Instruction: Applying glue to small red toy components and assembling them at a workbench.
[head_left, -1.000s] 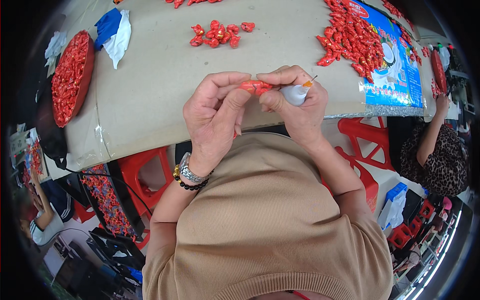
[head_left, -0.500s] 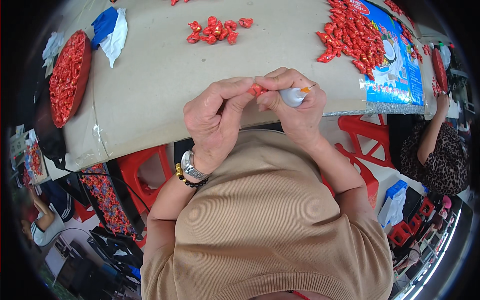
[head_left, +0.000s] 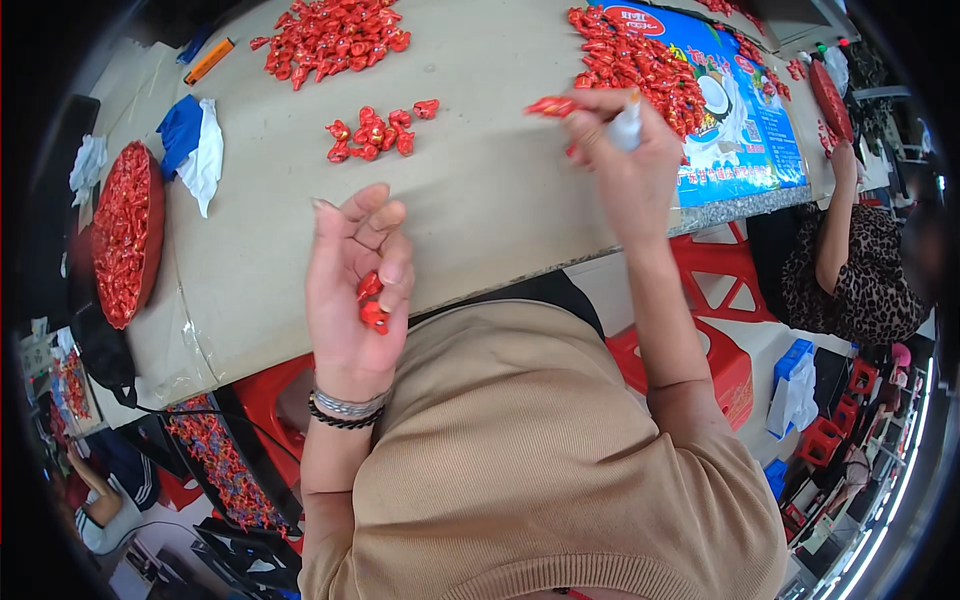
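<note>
My left hand (head_left: pixel 345 285) is palm up over the table's near edge, its fingers loosely curled around a small red figure (head_left: pixel 373 312) with dark eye-like dots; it may be more than one piece. Farther right, my right hand (head_left: pixel 640 170) reaches over the table at the near side of a heap of red figures (head_left: pixel 640 75). Tucked in that hand is a small white squeeze bottle (head_left: pixel 626 128) with an orange tip. A red piece (head_left: pixel 551 107) sticks out left from its fingertips. Ahead of my left hand lies a small cluster of red figures (head_left: pixel 370 135).
A larger red pile (head_left: pixel 335 40) lies at the far side. To the left are a filled red basket (head_left: pixel 155 220), a blue cloth (head_left: pixel 180 133), a white cloth (head_left: pixel 203 165) and an orange tool (head_left: pixel 210 62). A blue printed sheet (head_left: pixel 770 160) lies right, near another person's arm (head_left: pixel 835 225).
My hands, together on one red figure before, are now apart. The left has turned palm up with a figure in it; the right has moved right and away to the heap, still holding the bottle.
</note>
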